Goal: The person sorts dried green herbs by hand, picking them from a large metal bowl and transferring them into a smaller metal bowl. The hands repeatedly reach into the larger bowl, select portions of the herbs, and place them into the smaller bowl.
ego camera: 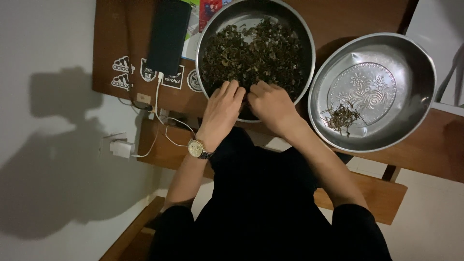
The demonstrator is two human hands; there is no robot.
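A: Item one, left hand (pixel 221 108)?
B: Fingers curled into the dried dark leaves (pixel 253 53), near edge of the round metal basin (pixel 306 36). Gold wristwatch (pixel 196 148) on that wrist.
A: Right hand (pixel 271 104)?
B: Beside the left, fingertips pinching in the same leaves; what it grips, cannot tell.
A: Second vessel?
B: Embossed metal basin (pixel 411 72), right of the first, holding a small heap of stems (pixel 342 117).
A: Other entries?
B: Black phone (pixel 169 36) on the wooden table (pixel 348 19), white cable (pixel 157 104), charger (pixel 121 148) on the wall.

A black phone (pixel 168 35) lies charging on the sticker-marked wooden table (pixel 125 43) (white charger (pixel 121 148) plugged in below).
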